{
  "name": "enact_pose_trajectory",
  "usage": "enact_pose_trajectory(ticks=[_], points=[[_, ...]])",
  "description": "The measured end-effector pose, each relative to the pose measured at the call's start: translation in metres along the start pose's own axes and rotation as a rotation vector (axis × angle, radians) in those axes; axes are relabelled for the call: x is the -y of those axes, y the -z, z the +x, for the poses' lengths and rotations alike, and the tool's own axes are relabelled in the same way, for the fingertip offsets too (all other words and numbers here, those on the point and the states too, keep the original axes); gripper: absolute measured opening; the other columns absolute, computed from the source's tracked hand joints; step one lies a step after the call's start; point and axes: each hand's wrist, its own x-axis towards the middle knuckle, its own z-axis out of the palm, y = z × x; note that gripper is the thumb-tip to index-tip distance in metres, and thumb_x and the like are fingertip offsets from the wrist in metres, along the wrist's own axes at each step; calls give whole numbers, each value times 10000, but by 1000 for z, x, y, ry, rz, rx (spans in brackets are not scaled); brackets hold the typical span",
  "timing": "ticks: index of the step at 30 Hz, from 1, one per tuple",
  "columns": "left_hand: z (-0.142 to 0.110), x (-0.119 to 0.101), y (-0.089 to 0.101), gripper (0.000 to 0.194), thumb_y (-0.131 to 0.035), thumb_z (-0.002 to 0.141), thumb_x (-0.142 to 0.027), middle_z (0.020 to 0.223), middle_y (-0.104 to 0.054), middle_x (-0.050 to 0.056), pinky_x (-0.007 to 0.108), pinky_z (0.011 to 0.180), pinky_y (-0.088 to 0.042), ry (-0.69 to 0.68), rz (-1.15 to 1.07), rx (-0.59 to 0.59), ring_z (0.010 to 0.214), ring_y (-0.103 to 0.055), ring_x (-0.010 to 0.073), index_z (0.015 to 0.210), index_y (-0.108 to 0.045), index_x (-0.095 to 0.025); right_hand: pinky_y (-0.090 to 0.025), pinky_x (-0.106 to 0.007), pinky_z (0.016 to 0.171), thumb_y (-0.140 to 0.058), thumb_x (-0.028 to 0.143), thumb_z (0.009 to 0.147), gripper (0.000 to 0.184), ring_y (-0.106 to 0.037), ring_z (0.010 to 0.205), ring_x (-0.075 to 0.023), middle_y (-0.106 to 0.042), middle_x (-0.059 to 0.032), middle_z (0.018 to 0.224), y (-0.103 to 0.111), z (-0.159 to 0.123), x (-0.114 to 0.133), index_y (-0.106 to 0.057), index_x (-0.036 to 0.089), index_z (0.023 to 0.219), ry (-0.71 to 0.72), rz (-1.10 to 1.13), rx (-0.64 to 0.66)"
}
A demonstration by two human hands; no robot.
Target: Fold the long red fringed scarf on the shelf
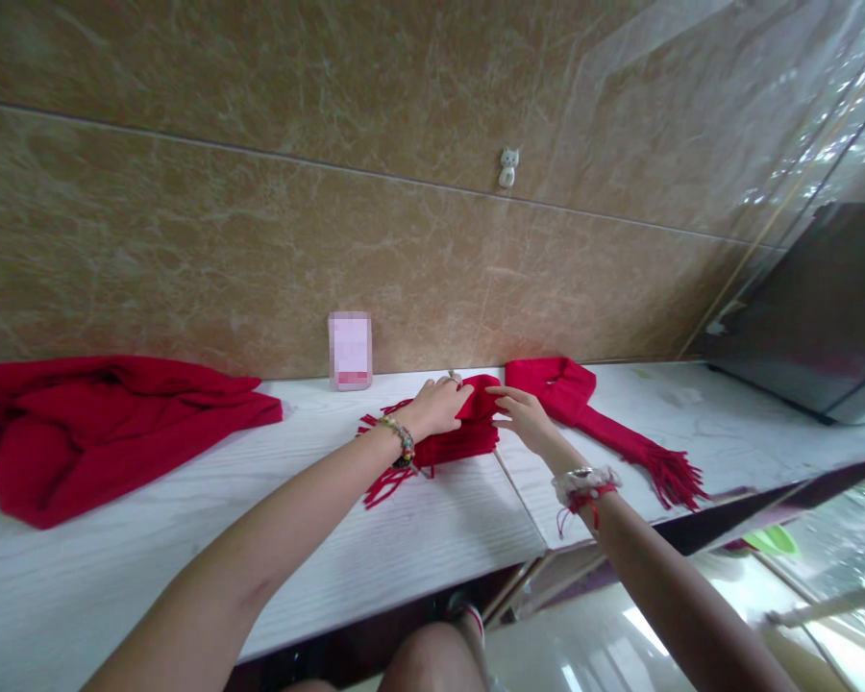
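A red fringed scarf, folded into a small bundle, lies on the white counter in front of me, its fringe spread to the left. My left hand is on top of the bundle with its fingers bent over the cloth; the fingertips are partly hidden. At the bundle's right end, my right hand touches the cloth with stretched fingers, somewhat apart. Just beyond it lies a second red scarf, bent at the back, its fringe near the counter's front edge.
A large heap of red cloth covers the counter's left part. Against the tiled wall leans a pink phone-like rectangle, its face blurred. A white cat figure is on the wall. A dark grey appliance stands at the right end.
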Motion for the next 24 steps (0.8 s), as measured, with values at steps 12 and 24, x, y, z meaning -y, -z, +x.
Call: enact_pose_trajectory(ticks=[12, 24], points=[[-11, 32, -6, 530, -301, 789, -27, 1349, -408, 103, 285, 969, -332, -12, -220, 49, 1167, -447, 191, 1290, -407, -162, -479, -248, 556, -495, 146, 535, 262, -495, 585, -102, -472, 35, 602, 0, 1, -4, -636, 175, 754, -3, -69, -45], [-36, 46, -2, 390, -361, 829, -106, 1183, -576, 71, 303, 945, -364, 12, -307, -125, 1071, -526, 182, 1167, -531, -199, -488, -227, 550, -537, 199, 669, 504, -557, 690, -110, -531, -27, 921, -6, 5, -6, -508, 262, 1169, 35, -218, -17]])
